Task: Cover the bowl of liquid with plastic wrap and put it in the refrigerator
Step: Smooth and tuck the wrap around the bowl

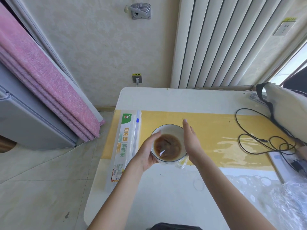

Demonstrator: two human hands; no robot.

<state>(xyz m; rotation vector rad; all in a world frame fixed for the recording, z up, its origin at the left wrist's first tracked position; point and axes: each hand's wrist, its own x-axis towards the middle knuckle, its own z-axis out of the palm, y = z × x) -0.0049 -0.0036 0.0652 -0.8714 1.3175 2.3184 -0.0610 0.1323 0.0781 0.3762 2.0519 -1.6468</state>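
Observation:
A white bowl [167,130] with a dark rim holds brown liquid and stands on the table's yellow mat [216,127]. Clear plastic wrap [180,164] lies over the bowl and bunches at its near right side. My left hand [146,155] cups the bowl's left wall, pressing the wrap against it. My right hand [191,141] lies flat against the bowl's right side, fingers straight and pointing away from me. The plastic wrap box [124,146] lies lengthwise just left of the bowl. The grey refrigerator [31,120] stands on the floor at the left, its door shut.
A white table [166,196] carries a black cable [259,140], a cream bag [285,110] at the far right, and crumpled plastic film [292,206] at the near right. Pink folded fabric [49,83] leans beside the refrigerator. A radiator [224,42] is behind the table.

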